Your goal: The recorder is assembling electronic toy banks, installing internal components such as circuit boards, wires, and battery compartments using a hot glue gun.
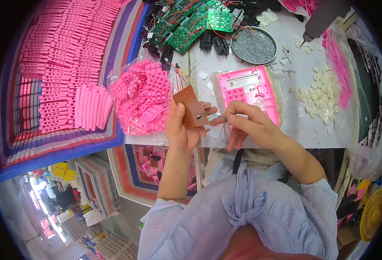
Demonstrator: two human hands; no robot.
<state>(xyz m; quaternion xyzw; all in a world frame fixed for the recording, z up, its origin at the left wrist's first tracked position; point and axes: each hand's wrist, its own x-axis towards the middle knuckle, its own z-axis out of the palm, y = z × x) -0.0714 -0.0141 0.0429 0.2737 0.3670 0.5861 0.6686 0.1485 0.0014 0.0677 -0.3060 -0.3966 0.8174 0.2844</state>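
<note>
A brown circuit board (190, 104) is held tilted in my left hand (180, 130), the thumb on its near-left face and the fingers behind. Red and other thin wires (180, 74) rise from the board's far edge. My right hand (254, 125) is closed in a pinch just right of the board, on a thin wire (217, 114) that runs toward it. Beyond the right hand lies an open pink plastic casing (269, 102), with a silvery strip and a pink button pad inside. Left of the board sits a clear bag of pink button pads (141, 97).
Green circuit boards (184, 39) with wires pile up at the back, beside a round tin of screws (254, 45). A power screwdriver (323, 21) hangs far right, above white discs (323, 93) and pink cords (340, 65). A blue-rimmed basket (65, 160) holds stacked pink parts (69, 56).
</note>
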